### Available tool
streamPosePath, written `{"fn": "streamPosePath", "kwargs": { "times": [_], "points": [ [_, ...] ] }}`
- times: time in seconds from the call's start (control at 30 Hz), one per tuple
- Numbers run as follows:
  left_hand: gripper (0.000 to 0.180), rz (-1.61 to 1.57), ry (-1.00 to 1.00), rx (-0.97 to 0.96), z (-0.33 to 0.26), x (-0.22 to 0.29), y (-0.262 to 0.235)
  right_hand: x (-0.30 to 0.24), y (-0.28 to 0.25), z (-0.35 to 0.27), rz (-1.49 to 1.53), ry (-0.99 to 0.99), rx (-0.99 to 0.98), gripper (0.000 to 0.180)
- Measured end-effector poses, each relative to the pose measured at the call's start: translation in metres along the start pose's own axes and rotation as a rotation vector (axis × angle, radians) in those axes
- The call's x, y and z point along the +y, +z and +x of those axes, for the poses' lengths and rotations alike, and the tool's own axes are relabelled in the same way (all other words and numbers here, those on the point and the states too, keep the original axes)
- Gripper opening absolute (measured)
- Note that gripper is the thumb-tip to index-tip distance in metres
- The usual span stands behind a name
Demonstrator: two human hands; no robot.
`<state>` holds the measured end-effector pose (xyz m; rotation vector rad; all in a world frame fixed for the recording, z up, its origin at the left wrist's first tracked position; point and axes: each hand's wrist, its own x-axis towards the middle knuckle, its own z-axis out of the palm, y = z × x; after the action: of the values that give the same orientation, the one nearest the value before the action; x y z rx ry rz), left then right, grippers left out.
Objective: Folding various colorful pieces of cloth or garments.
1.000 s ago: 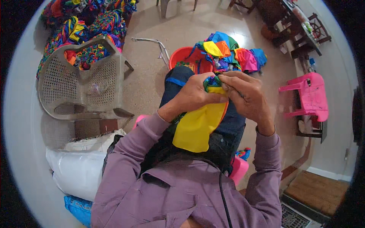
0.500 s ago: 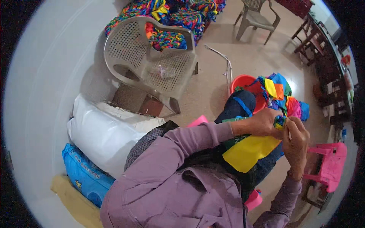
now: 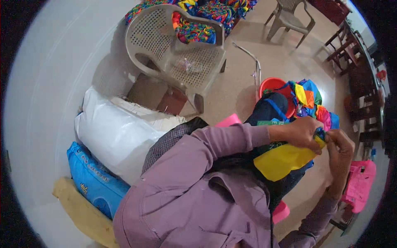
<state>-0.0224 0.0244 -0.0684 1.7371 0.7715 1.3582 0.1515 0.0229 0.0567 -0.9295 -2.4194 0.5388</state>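
My left hand (image 3: pixel 307 131) is closed round a yellow cloth (image 3: pixel 284 162), whose wide end hangs over my lap. At its fingertips bunches a small blue and green piece of cloth (image 3: pixel 320 133). My right hand (image 3: pixel 340 145) meets it from the right, with thumb and forefinger pinched at the bunch's edge; what lies between those fingertips is too small to make out. Just beyond my hands, bright cloth pieces (image 3: pixel 311 96) in yellow, orange, blue, green and pink spill by a red basin (image 3: pixel 269 84), partly hidden by my dark-trousered knee.
A beige plastic armchair (image 3: pixel 192 68) stands ahead left, with colourful woven cloth bundles (image 3: pixel 221 14) behind it. White sacks (image 3: pixel 113 132) and a blue package (image 3: pixel 97 180) lie along the left wall. A pink stool (image 3: pixel 359 186) is at right. Another chair (image 3: pixel 289 20) stands far off.
Both hands have shifted slightly right in the picture with the yellow cloth, still close together. The room has shifted with the view, and the armchair sits higher and farther right.
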Motion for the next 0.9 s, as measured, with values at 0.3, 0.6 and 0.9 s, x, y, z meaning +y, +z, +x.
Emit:
{"fn": "streamPosePath", "kwargs": {
  "times": [0.3,0.6,0.9],
  "points": [
    [0.052,-0.007,0.009,-0.033,-0.004,0.002,0.007,-0.003,-0.013,0.007,-0.042,0.040,-0.123,0.018],
    [0.054,0.080,0.003,-0.033,-0.004,0.002,0.009,-0.010,-0.017,0.012,-0.138,0.006,-0.172,0.019],
    [0.058,0.041,-0.021,-0.062,-0.004,0.000,0.010,-0.005,-0.015,0.012,-0.212,0.033,-0.180,0.016]
  ]
}}
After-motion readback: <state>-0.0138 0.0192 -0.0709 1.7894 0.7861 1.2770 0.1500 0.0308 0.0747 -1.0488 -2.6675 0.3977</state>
